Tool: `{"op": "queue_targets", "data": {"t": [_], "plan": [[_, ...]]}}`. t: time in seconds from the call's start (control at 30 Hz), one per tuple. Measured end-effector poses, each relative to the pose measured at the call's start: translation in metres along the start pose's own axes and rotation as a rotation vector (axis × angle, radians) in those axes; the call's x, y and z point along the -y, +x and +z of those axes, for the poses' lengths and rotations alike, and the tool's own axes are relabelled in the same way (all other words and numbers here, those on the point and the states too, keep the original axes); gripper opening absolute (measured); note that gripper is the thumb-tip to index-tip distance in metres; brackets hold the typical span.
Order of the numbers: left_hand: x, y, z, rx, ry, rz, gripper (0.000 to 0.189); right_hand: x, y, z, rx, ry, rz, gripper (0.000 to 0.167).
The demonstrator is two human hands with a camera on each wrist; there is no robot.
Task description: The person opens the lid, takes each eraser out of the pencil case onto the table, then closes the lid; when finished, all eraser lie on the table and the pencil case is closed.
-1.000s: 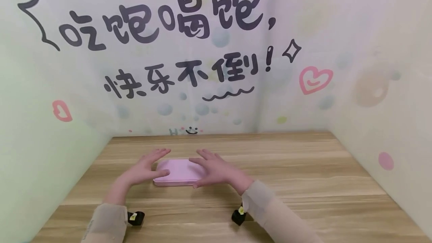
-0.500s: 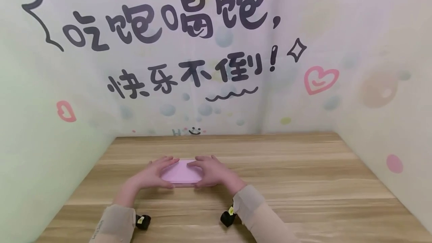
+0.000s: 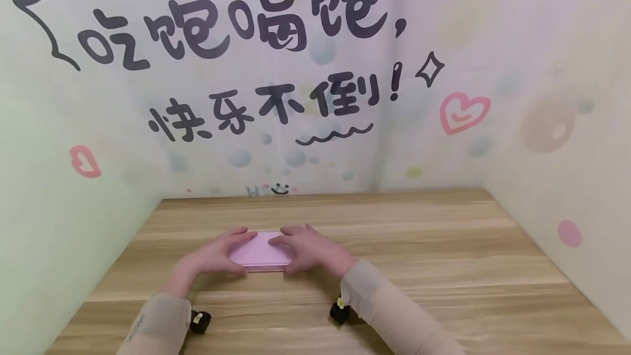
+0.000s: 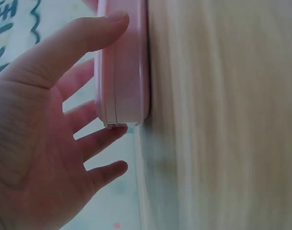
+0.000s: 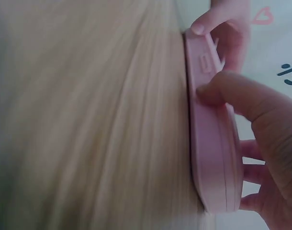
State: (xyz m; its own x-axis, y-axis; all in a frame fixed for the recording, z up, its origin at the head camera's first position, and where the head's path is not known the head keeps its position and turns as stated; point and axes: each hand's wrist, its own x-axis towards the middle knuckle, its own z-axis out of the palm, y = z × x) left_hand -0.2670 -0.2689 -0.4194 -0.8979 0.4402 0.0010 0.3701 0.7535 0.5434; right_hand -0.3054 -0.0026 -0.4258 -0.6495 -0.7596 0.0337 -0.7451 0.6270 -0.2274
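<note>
A flat pink case (image 3: 260,251) with rounded corners lies on the wooden table, its long side facing me. Its lid seam shows in the left wrist view, and a small catch marks the front side of the case (image 5: 208,143) in the right wrist view. My left hand (image 3: 213,255) grips the left end, thumb on the front side and fingers reaching over toward the back. At the other end my right hand (image 3: 315,251) holds it likewise, thumb pressed on the front and fingers behind. The far side is hidden by the case itself.
The wood-grain table (image 3: 419,245) extends on both sides of the hands. A printed cloth wall (image 3: 345,174) with dark lettering and hearts stands behind it, with pale walls at left and right. Black wrist cameras (image 3: 200,322) hang beneath the sleeves.
Both hands, spread over and beside the pink case a second ago, have come in against its ends and now hold it. The view has shifted slightly.
</note>
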Motion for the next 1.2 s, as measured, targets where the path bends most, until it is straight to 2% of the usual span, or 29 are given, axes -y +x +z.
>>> {"op": "queue_targets", "data": {"t": [0.17, 0.43, 0.73, 0.87, 1.2], "plan": [[-0.003, 0.002, -0.002, 0.025, 0.075, 0.005, 0.087, 0.000, 0.000, -0.003, 0.020, -0.053, -0.021, 0.076], [-0.002, 0.004, -0.003, 0.012, 0.183, 0.053, 0.087, -0.003, 0.003, 0.000, 0.031, -0.100, -0.049, 0.079], [-0.009, 0.007, -0.004, 0.012, 0.319, 0.114, 0.087, 0.005, 0.001, -0.002, 0.071, -0.175, -0.040, 0.079], [-0.011, 0.008, -0.004, 0.016, 0.341, 0.137, 0.085, 0.007, -0.001, -0.004, 0.075, -0.198, -0.056, 0.080], [-0.012, 0.006, -0.005, 0.026, 0.376, 0.134, 0.082, 0.008, -0.006, -0.006, 0.081, -0.224, -0.079, 0.076]]}}
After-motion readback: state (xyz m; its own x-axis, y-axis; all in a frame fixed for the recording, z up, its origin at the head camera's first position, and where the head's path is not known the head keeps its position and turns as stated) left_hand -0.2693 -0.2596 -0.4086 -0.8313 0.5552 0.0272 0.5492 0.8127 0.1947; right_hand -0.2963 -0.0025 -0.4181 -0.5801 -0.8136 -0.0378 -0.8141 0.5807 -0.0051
